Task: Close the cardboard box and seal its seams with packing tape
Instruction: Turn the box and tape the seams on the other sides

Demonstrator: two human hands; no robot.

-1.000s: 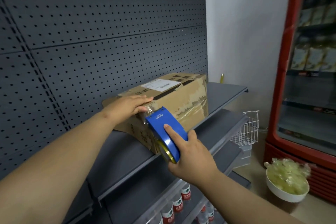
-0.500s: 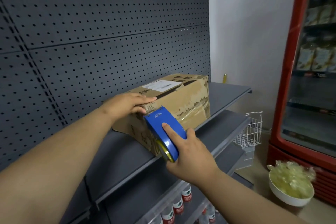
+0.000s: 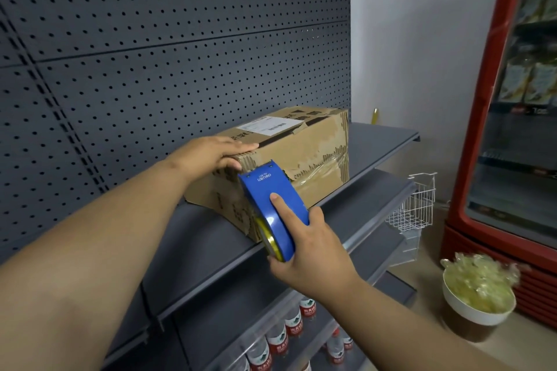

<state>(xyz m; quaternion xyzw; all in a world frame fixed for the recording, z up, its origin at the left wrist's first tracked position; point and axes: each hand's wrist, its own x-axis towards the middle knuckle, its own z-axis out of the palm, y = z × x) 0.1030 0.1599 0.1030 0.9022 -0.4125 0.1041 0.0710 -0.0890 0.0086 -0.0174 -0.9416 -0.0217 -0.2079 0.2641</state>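
Observation:
A worn cardboard box (image 3: 313,159) with a white shipping label lies on the grey metal shelf (image 3: 379,141), its top flaps down with a dark gap along the middle seam. My left hand (image 3: 214,152) presses flat on the box's near top corner. My right hand (image 3: 307,250) grips a blue tape dispenser (image 3: 272,205), index finger stretched along its side. The dispenser's front edge sits against the box's near end face, just below the top corner. A yellowish tape roll shows at the dispenser's lower edge.
Dark pegboard (image 3: 180,54) backs the shelf. Lower shelves hold water bottles with red labels (image 3: 307,307). A white wire basket (image 3: 413,205) hangs at the shelf end. A white bowl of crumpled clear wrap (image 3: 479,292) sits on the floor by a red glass-door fridge (image 3: 512,129).
The dispenser and my right hand have shifted slightly up along the box's near end. My left hand stays pressed on the top corner. The view has turned a little.

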